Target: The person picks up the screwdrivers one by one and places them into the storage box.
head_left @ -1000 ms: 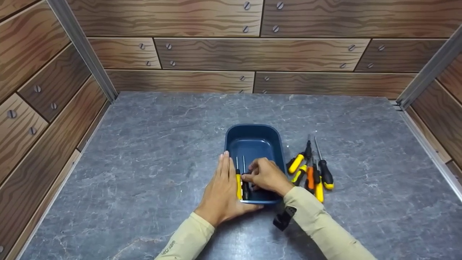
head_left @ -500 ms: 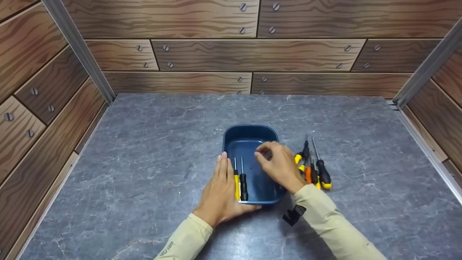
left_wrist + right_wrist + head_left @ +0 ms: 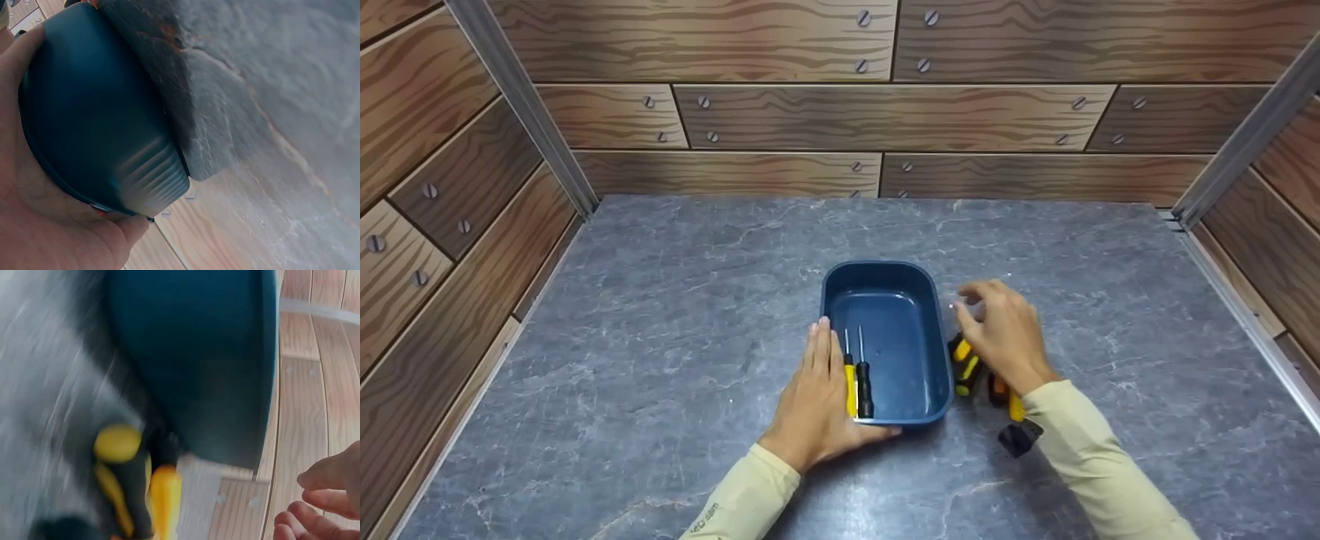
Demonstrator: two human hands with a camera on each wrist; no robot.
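Note:
My left hand (image 3: 814,397) lies against the near left corner of a dark blue bin (image 3: 907,356), fingers straight along its side and thumb along the near wall. Within the bin, a yellow-handled screwdriver (image 3: 851,386) and a black screwdriver (image 3: 864,390) lie side by side at the left. To the right of the bin, my right hand (image 3: 1006,337) hovers above a group of tools, its fingers loosely bent and holding nothing. A black-and-yellow handle (image 3: 129,489) and a yellow handle (image 3: 165,500) appear in the right wrist view. My hand hides much of the group.
The grey marbled table (image 3: 697,300) spreads around the bin. Wood-patterned panels (image 3: 780,116) with metal corner posts (image 3: 525,112) enclose the back and sides. A black strap piece (image 3: 1020,437) hangs at my right wrist.
My right hand has left the bin's inside and travelled right to above the tools. Both screwdrivers stay in the bin. My left hand keeps its place at the bin.

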